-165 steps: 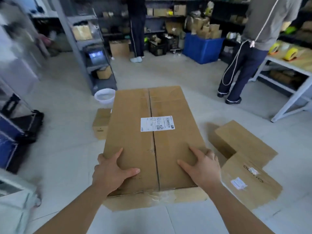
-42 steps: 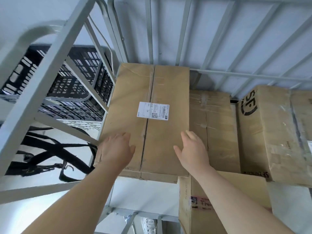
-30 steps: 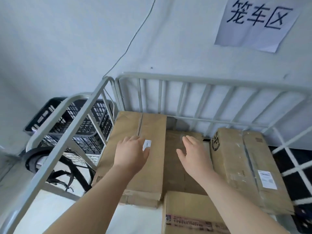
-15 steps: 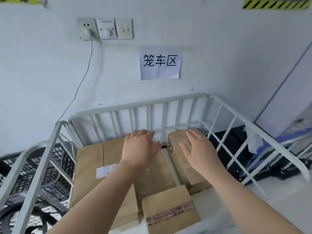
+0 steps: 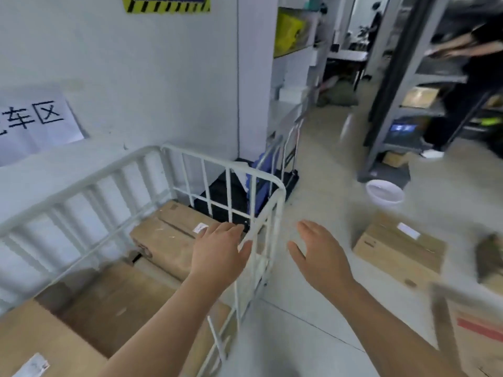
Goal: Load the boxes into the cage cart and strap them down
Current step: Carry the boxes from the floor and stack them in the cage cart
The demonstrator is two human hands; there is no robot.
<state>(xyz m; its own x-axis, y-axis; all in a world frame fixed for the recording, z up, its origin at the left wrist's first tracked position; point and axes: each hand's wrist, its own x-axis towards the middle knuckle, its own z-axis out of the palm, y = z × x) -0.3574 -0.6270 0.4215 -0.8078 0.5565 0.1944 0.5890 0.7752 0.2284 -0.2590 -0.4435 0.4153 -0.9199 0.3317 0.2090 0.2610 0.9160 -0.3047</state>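
My left hand (image 5: 220,251) hangs over the right edge of the white metal cage cart (image 5: 275,213), fingers straight and loosely spread, holding nothing. I cannot tell whether it touches the cart's rail. My right hand (image 5: 318,254) is just outside the cart over the pale tiled floor (image 5: 313,325), also flat and empty.

Inside the cart lie brown cardboard boxes: one with a small white label at the far right corner (image 5: 166,238), a plain one nearer (image 5: 117,303), and a labelled one at the near left (image 5: 32,346). No strap is on them.

The cart stands against a white wall (image 5: 136,77) with a white paper sign in black characters (image 5: 35,121) and, higher up, a yellow-and-black striped sign (image 5: 166,4). Beyond the cart's far right corner is a blue and black hand truck (image 5: 261,170).

On the floor to the right lie another brown cardboard box with a white label (image 5: 400,248) and, nearest, a blurred carton with red tape (image 5: 479,336). Farther off stand a white plastic bucket (image 5: 384,191) and grey metal shelving (image 5: 394,85), with a person in dark clothes (image 5: 479,77) beside it.
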